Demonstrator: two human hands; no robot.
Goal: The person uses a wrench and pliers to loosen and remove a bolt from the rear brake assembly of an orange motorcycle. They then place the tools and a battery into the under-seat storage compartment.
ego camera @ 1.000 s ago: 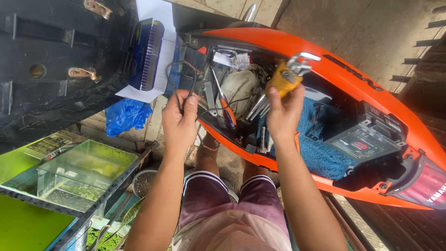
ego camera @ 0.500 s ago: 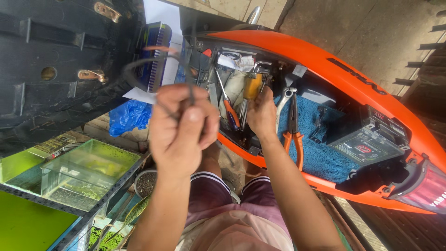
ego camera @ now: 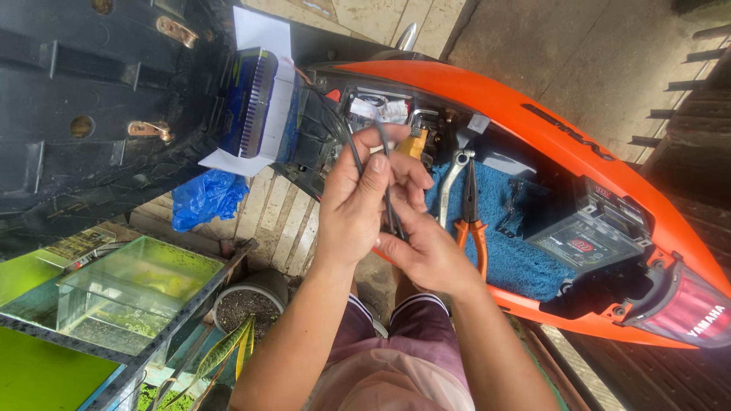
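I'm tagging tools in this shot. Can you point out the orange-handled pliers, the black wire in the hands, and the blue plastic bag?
Orange-handled pliers (ego camera: 470,199): head view, on the dark pivot area.
Black wire (ego camera: 388,199): head view, on the strand between the hands.
Blue plastic bag (ego camera: 204,196): head view, on its crumpled middle.

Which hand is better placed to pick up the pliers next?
Right, probably: the right hand sits beside the pliers on the blue mat, while the left hand pinches the black wire.

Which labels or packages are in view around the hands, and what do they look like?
Battery label: right of the hands, in the scooter bay; dark rectangle, red mark.
Blue box: upper left; blue-purple, on white paper.
Tail-light lettering: far right; white on red.
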